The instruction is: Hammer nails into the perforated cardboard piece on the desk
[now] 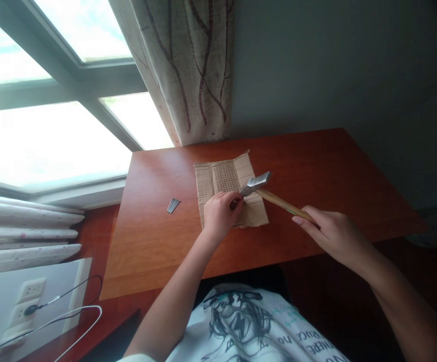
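Note:
My right hand is wrapped round the wooden handle of a hammer. Its metal head hovers over the cardboard, right by the fingertips of my left hand. Those fingers are pinched together above the cardboard; whatever they hold is hidden by the hand and the hammer head. Beneath both lies a creased piece of brown cardboard, its middle section dotted with rows of small holes. A small row of dark metal nails rests on the table, left of the cardboard.
The reddish wooden table stands against a wall with a patterned curtain. A window is at the left. Below it, cables run from a wall socket beside the table's left edge.

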Demonstrator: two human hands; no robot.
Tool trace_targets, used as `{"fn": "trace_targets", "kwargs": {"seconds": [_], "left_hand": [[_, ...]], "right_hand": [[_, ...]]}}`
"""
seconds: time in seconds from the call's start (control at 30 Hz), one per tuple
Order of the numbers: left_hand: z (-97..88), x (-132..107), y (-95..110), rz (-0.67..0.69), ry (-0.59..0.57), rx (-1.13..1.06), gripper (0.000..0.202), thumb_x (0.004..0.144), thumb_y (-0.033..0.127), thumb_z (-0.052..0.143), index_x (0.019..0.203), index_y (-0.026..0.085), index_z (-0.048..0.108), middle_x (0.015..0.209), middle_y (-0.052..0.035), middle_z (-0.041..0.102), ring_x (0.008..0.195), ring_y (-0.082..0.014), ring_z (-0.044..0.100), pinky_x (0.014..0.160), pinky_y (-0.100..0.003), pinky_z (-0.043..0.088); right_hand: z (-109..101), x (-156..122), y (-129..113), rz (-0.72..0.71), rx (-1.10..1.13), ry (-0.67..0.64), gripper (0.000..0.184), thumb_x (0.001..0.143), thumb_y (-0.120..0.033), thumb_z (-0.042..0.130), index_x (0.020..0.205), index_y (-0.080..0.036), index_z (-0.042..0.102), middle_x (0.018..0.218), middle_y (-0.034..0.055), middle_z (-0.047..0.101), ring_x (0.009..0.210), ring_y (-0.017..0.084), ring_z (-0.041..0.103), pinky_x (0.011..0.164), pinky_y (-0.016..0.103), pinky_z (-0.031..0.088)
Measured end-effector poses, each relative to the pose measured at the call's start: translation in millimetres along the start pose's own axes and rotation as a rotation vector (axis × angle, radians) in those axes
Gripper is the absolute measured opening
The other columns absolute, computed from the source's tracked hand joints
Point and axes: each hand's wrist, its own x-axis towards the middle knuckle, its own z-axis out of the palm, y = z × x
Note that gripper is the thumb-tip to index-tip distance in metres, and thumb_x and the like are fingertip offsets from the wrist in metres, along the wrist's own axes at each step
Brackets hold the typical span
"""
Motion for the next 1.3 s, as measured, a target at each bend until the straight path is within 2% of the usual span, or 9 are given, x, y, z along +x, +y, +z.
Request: {"fn": "trace_targets", "kwargs": {"seconds": [0.47, 0.6, 0.7, 0.8, 0.9, 1.13, 1.3], "left_hand": [[-2.7, 1, 3, 0.002, -0.035, 0.03, 0.007, 0.087, 0.025, 0.065, 0.085, 0.024, 0.072, 0.078, -0.0003, 0.072, 0.071, -0.0163, 0.064, 0.062, -0.026, 0.042], [-8.7, 2, 4, 0.044, -0.084, 0.023, 0.011, 0.088, 0.021, 0.063, 0.094, 0.025, 0.071, 0.087, -0.0009, 0.074, 0.081, -0.018, 0.066, 0.071, -0.028, 0.049], [-17.4, -2, 6, 0.119, -0.103, 0.091, 0.02, 0.088, 0.022, 0.064, 0.106, 0.024, 0.07, 0.106, -0.0044, 0.074, 0.098, -0.0229, 0.064, 0.085, -0.034, 0.051], [-23.1, -8, 4, 0.186, -0.102, 0.161, 0.025, 0.09, 0.026, 0.062, 0.114, 0.024, 0.068, 0.127, -0.0069, 0.068, 0.118, -0.0276, 0.058, 0.1, -0.042, 0.047], [-22.1, -14, -1, 0.196, -0.092, 0.167, 0.026, 0.094, 0.03, 0.059, 0.118, 0.024, 0.067, 0.136, -0.0063, 0.064, 0.129, -0.0285, 0.052, 0.105, -0.046, 0.043], [-16.9, -16, -10, 0.186, -0.092, 0.123, 0.028, 0.095, 0.036, 0.059, 0.119, 0.026, 0.069, 0.137, -0.0054, 0.064, 0.13, -0.0273, 0.053, 0.107, -0.045, 0.043], [-17.6, -15, -9, 0.183, -0.07, 0.105, 0.026, 0.094, 0.035, 0.061, 0.117, 0.027, 0.071, 0.135, -0.0044, 0.066, 0.129, -0.0267, 0.054, 0.107, -0.045, 0.043]], "right_hand": [[3, -2, -5, 0.012, 0.038, -0.005, 0.039, 0.101, -0.052, 0.041, 0.076, -0.024, 0.05, 0.058, -0.0015, 0.056, 0.052, 0.015, 0.055, 0.053, 0.028, 0.033], [1, -4, -4, 0.029, 0.073, 0.015, 0.038, 0.101, -0.053, 0.042, 0.078, -0.024, 0.052, 0.059, -0.0019, 0.056, 0.052, 0.015, 0.055, 0.053, 0.028, 0.034], [2, -5, -2, 0.051, 0.077, 0.013, 0.039, 0.101, -0.053, 0.042, 0.079, -0.023, 0.052, 0.059, -0.0022, 0.055, 0.053, 0.015, 0.055, 0.055, 0.028, 0.034], [5, -6, 0, 0.064, 0.079, -0.001, 0.04, 0.1, -0.055, 0.041, 0.079, -0.023, 0.052, 0.059, -0.0026, 0.053, 0.054, 0.015, 0.054, 0.055, 0.028, 0.034], [7, -6, 2, 0.077, 0.085, -0.014, 0.041, 0.1, -0.057, 0.041, 0.079, -0.023, 0.053, 0.059, -0.0028, 0.053, 0.053, 0.015, 0.053, 0.055, 0.028, 0.033], [2, -6, -2, 0.07, 0.091, -0.012, 0.04, 0.1, -0.056, 0.042, 0.079, -0.024, 0.052, 0.059, -0.0028, 0.053, 0.053, 0.015, 0.054, 0.054, 0.028, 0.034], [1, -4, -5, 0.034, 0.065, -0.003, 0.038, 0.1, -0.053, 0.043, 0.077, -0.024, 0.049, 0.058, -0.0028, 0.053, 0.051, 0.014, 0.052, 0.052, 0.028, 0.033]]}}
